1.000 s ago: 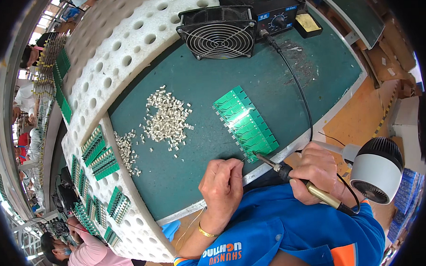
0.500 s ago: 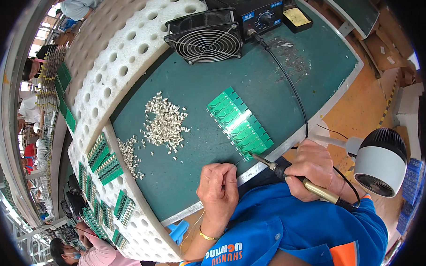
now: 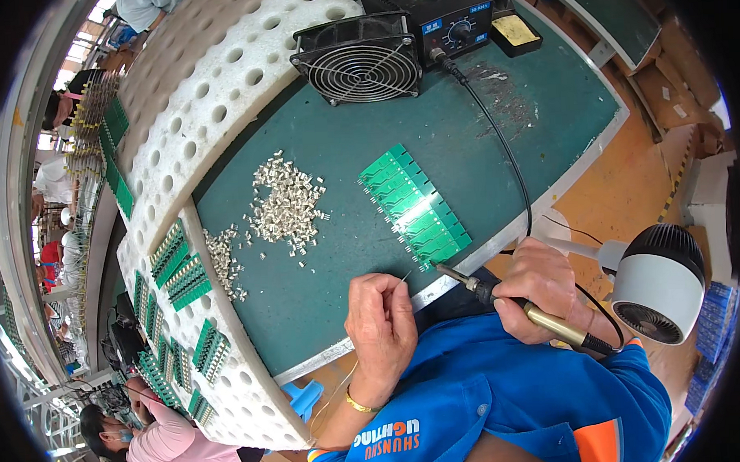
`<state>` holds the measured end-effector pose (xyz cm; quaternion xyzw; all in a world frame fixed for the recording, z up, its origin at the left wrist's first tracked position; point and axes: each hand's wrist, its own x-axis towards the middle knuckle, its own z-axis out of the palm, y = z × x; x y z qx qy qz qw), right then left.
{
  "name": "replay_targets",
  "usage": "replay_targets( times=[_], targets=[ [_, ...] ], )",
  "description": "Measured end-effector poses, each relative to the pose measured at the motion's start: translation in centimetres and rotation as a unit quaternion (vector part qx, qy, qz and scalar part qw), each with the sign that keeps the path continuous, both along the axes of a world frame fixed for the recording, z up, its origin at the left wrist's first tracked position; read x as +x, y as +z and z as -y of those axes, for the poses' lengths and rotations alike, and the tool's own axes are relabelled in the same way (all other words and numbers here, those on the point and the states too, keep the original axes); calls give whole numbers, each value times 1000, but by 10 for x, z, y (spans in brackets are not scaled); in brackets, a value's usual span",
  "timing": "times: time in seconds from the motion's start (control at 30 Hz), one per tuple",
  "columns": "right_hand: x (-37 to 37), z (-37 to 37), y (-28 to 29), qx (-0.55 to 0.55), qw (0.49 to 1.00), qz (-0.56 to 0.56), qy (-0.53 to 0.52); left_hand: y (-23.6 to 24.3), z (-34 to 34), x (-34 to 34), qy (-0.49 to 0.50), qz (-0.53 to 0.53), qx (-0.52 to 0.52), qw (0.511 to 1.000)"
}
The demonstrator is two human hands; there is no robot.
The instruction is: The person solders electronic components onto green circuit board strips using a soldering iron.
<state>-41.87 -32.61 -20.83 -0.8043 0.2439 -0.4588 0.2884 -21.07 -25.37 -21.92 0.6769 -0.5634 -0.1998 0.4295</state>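
A green circuit board panel, scored into strips, lies on the dark green bench mat with small metal-pinned connectors along its left edge. My right hand is closed around a soldering iron with a brass-coloured handle. The iron's tip meets the panel's near corner, or hovers just over it; I cannot tell which. My left hand pinches a thin solder wire at the mat's front edge. The wire's short end pokes out toward that corner, apart from the iron's tip, and its tail runs down beside my wrist.
Loose small white connectors lie heaped left of the panel. Perforated white foam at left holds several green boards. Behind are a black fan, a soldering station and a yellow sponge. A white fan stands right. Co-workers sit left.
My left hand has shifted slightly, and the solder wire's end has drawn back from the iron's tip. The right hand keeps the iron at the same corner. The view has moved a little.
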Motion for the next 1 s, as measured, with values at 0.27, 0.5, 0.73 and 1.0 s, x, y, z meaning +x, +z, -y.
replay_targets(
  times=[0.27, 0.5, 0.73, 1.0],
  targets=[
    [3, -1, -1, -3, 1000, -1, 1, -13, 0, -3, -11, 39, -27, 999],
    [5, 0, -1, -5, 1000, -5, 4, -16, 2, -2, -22, 53, -37, 998],
    [6, 1, -2, 2, 1000, -8, 8, -16, 4, -2, -22, 64, -38, 997],
    [6, 0, 0, 8, 1000, -20, 9, -14, 7, -3, -26, 69, -40, 996]
  ],
)
